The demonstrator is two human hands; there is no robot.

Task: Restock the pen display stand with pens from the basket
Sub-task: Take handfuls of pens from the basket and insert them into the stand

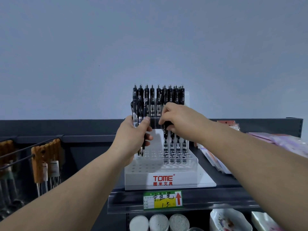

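- One pale grey-blue wall (150, 39) fills the upper half of the frame, bare and evenly lit.
- The dark shelf (224, 181) runs across the middle. A price label (162, 200) sits on its front rail at lower centre, wooden-handled tools (45, 160) hang at the left edge, and flat packets (283, 140) are stacked at the right edge. The basket is not in view.
- The display stand (163, 170) sits on the shelf at centre, white and stepped. Its back-row pens (158, 97) stand upright and nearly fill that tier, while the holes (141, 165) at the stand's lower left are unfilled.
- The left hand (135, 135), left of centre, has its fingers and thumb wrapped round a bundle of pens (138, 112), tips down, just beside the stand's left edge.
- The right hand (180, 119), at centre, pinches the upper barrel of a single pen (165, 135) between curled fingers and thumb. This pen stands at the left end of a short row on the middle tier. Whether its tip is fully seated cannot be told.
- To do this step well, I judge the pen should go straight down, kept parallel to its neighbours, and be released only once it bottoms out.
- The bundle is best kept off the filled back row, so that nothing gets knocked askew.
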